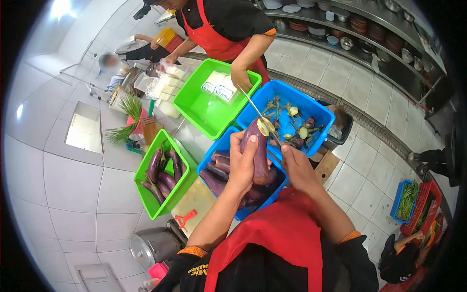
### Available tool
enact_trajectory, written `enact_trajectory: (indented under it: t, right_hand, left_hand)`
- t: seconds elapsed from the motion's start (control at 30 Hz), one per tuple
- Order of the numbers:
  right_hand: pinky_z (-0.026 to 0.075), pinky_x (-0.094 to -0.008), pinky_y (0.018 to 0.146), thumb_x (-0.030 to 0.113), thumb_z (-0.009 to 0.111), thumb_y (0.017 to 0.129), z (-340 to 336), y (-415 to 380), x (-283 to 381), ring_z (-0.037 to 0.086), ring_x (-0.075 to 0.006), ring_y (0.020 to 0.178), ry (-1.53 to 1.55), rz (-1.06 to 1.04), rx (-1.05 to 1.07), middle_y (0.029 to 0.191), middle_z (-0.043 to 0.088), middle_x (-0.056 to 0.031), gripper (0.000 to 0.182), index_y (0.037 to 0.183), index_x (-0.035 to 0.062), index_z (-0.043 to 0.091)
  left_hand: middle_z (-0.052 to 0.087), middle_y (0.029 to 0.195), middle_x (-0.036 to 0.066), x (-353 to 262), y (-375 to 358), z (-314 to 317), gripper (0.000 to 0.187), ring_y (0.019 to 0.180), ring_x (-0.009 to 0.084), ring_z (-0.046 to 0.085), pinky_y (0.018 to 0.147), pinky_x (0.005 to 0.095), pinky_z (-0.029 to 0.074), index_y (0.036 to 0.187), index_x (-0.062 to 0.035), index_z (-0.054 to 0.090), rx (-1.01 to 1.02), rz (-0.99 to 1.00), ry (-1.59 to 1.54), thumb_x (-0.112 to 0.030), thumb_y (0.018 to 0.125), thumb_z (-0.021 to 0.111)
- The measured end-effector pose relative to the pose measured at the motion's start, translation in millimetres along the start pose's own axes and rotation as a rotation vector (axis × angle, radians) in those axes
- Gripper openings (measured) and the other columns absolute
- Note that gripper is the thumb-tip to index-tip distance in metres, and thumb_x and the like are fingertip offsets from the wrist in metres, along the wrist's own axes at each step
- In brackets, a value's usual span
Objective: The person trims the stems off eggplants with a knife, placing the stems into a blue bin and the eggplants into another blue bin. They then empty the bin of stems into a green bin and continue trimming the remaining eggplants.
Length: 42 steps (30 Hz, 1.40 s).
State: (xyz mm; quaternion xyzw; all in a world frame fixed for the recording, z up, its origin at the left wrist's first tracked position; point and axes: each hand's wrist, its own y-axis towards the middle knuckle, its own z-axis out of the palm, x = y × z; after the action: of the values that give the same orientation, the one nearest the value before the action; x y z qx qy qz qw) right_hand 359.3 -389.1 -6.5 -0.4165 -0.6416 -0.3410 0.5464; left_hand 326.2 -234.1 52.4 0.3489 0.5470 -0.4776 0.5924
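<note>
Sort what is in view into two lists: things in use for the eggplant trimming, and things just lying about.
In use:
left hand gripping a purple eggplant with its top cut off
right hand holding a thin steel knife
blue plastic tub of cut stems
blue plastic tub of eggplants

Lying about:
green plastic tub of white packets
orange peeler
steel pot

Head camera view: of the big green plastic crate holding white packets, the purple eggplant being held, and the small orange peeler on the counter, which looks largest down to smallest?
1. Big green plastic crate, far the largest.
2. Purple eggplant, held upright in the left hand.
3. Small orange peeler, smallest.

The eggplant sits nearer the camera, yet the order stays clear.
</note>
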Motion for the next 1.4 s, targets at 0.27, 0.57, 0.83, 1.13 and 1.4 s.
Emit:
enact_trajectory:
  t: [0.27,0.57,0.83,1.13,1.4]
  right_hand:
    - [0.054,-0.0506,0.065,0.031,0.047,0.104,-4,-20,24,0.069,-0.0395,0.076,-0.675,-0.076,-0.236,0.092,0.071,-0.0178,0.039,0.136,0.0119,0.056]
    - [0.052,-0.0534,0.06,0.033,0.048,0.103,9,12,-16,0.066,-0.0405,0.067,-0.042,0.006,-0.017,0.081,0.068,-0.018,0.038,0.136,0.015,0.056]
    - [0.053,-0.0554,0.062,0.033,0.048,0.103,-1,-16,-11,0.068,-0.041,0.069,-0.739,-0.048,-0.26,0.082,0.069,-0.0189,0.037,0.135,0.0151,0.054]
    - [0.049,-0.0599,0.067,0.032,0.041,0.106,11,15,-42,0.066,-0.0476,0.076,-0.29,-0.049,-0.152,0.084,0.069,-0.0261,0.034,0.131,0.0141,0.055]
    - [0.051,-0.0558,0.063,0.032,0.043,0.105,10,5,-4,0.067,-0.0445,0.075,-0.562,0.018,-0.243,0.084,0.069,-0.022,0.032,0.129,0.0149,0.056]
  left_hand:
    - [0.062,0.089,0.012,-2,-4,5,0.035,0.061,0.0189,0.065,0.053,0.032,0.057,0.116,-0.0093,0.04,0.056,-0.092,-0.049,-0.04,0.104,0.052]
    - [0.062,0.086,0.013,13,12,-5,0.039,0.057,0.0189,0.064,0.049,0.0314,0.055,0.119,-0.007,0.039,-0.02,-0.066,-0.102,-0.038,0.102,0.056]
    - [0.062,0.086,0.01,-1,14,-6,0.048,0.06,0.0195,0.066,0.052,0.0334,0.059,0.116,-0.0074,0.048,-0.014,-0.12,-0.123,-0.052,0.099,0.055]
    - [0.061,0.086,0.012,34,7,2,0.036,0.059,0.0196,0.065,0.051,0.0327,0.057,0.111,-0.0114,0.038,0.023,-0.158,-0.069,-0.043,0.103,0.053]
    - [0.062,0.087,0.012,18,8,-7,0.036,0.057,0.0192,0.065,0.05,0.0317,0.056,0.115,-0.0108,0.041,0.068,-0.138,-0.076,-0.044,0.103,0.051]
